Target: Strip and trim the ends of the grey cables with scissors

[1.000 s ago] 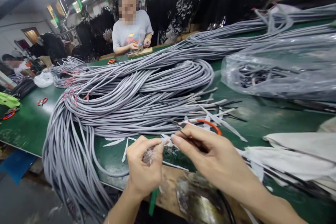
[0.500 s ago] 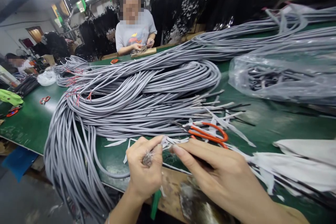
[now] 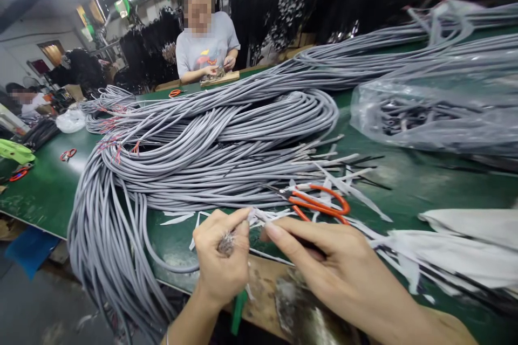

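My left hand is closed around the stripped end of a grey cable. A tuft of frayed silvery wire braid pokes out between its thumb and curled fingers. Thin white strands emerge above the left thumb and lead toward my right hand. Its thumb and index finger are pinched together at those strands; the exact grip is partly hidden by the fingers. Just beyond the right hand lie orange-handled scissors, blades pointing left, beside the cut cable ends.
A big bundle of grey cables covers the green table. A clear plastic bag with dark parts lies right, white cloth nearer. Opposite sits a co-worker. A wooden board is at the near edge.
Both hands keep almost the same pose and grip. The view has shifted very slightly, and the right hand's fingers have moved a little at the white strands.
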Demonstrator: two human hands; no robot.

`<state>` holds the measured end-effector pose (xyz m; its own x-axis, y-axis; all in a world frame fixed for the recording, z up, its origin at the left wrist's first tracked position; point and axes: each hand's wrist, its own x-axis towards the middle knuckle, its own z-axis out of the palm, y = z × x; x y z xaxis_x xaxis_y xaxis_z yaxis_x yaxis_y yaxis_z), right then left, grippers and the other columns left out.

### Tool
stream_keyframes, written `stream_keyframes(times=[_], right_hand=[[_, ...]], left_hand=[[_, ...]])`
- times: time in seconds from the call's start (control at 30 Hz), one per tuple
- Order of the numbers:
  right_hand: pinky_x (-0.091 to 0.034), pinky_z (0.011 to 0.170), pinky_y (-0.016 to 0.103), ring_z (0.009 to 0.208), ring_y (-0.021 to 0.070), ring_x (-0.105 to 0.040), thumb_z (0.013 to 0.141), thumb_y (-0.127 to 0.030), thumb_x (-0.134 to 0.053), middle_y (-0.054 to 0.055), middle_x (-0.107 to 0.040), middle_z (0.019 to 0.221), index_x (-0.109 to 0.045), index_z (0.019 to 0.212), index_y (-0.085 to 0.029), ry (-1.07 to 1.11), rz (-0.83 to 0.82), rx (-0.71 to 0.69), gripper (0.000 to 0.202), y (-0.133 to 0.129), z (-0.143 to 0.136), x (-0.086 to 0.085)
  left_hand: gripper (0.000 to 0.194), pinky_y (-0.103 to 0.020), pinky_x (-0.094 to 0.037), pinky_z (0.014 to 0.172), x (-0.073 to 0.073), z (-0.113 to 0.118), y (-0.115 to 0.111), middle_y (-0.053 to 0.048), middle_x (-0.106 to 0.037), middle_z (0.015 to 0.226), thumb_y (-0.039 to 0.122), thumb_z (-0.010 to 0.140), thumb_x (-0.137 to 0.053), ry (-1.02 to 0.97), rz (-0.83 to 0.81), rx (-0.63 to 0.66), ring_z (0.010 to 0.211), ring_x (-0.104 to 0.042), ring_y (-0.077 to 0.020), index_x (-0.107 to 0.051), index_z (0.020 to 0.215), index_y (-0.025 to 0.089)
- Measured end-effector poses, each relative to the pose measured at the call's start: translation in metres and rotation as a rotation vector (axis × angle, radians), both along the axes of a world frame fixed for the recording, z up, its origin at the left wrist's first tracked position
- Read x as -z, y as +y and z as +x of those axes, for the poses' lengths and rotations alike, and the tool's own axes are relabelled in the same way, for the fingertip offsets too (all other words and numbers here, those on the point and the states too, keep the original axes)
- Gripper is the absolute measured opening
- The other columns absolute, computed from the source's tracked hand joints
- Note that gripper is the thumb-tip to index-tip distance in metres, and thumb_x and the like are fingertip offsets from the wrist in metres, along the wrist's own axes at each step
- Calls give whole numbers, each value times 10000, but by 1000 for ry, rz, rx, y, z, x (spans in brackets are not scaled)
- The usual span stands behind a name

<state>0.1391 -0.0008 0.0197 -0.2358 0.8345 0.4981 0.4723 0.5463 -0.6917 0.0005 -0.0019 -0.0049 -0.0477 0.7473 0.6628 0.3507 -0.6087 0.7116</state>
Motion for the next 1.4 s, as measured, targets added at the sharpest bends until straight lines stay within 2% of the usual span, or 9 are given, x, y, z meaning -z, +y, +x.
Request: stream_keyframes(times=[0.2,0.4,0.57,0.63,0.83,0.93,1.0,1.13,1.4], right_hand=[[-338,368,216,392,96,-386,884,-367,-426,-22,-443,442,-454,520,-206,96,-123,55,399,-1,-4,6],[-281,311,221,353,95,-329,861,-497,-473,-49,-354,419,-467,571,-230,365,-114,409,394,13,15,-4],[-427,444,210,417,106,-507,855,-339,-557,-26,-559,489,-658,747,-214,14,134,-41,194,11,22,-8],[-444,502,206,486,106,-566,874,-264,-528,-2,-633,568,-658,704,-203,-17,162,-92,223,9,20,-5],[-222,375,220,409,73,-271,801,-507,-504,-59,-275,436,-381,462,-197,62,-417,-206,476,17,17,-4],[-210,374,223,410,69,-236,756,-602,-499,-67,-240,436,-317,457,-208,157,-583,-316,527,22,14,-7],[-259,372,227,396,78,-306,784,-564,-495,-54,-341,421,-392,468,-204,171,-520,-290,491,23,15,-7],[-457,503,254,543,148,-616,841,-324,-531,22,-700,645,-677,717,-217,68,-48,-97,219,16,25,-6],[-510,546,252,599,152,-691,861,-113,-459,-3,-746,738,-681,907,-256,-238,441,-127,268,13,36,-2]], left_hand=[[238,-208,-434,498,3,2,-2,-31,-642,614,122,842,-542,59,29,-1,520,-514,-106,-731,984,145],[218,-224,-399,447,3,1,-6,-57,-671,590,182,842,-542,128,-10,171,472,-512,-114,-752,889,145],[280,-220,-401,457,-3,-6,1,-59,-664,563,282,844,-559,-4,-272,232,473,-534,-120,-746,707,126],[267,-221,-412,477,-3,-8,3,-58,-662,565,283,830,-586,9,-310,213,491,-549,-126,-736,674,126],[166,-237,-440,545,3,-9,2,-68,-666,636,156,808,-567,187,-142,267,581,-572,-144,-716,736,141],[174,-246,-439,553,3,-9,1,-63,-675,650,131,800,-536,193,-100,323,596,-571,-151,-694,733,157],[165,-244,-428,549,2,-9,1,-56,-666,641,165,814,-548,146,-107,286,585,-562,-146,-682,717,158],[283,-236,-385,511,0,-10,0,-32,-605,563,276,870,-528,76,-173,191,519,-523,-127,-669,657,153],[340,-236,-376,499,1,-11,0,-30,-582,530,289,871,-493,141,-239,161,500,-504,-124,-656,608,150]])
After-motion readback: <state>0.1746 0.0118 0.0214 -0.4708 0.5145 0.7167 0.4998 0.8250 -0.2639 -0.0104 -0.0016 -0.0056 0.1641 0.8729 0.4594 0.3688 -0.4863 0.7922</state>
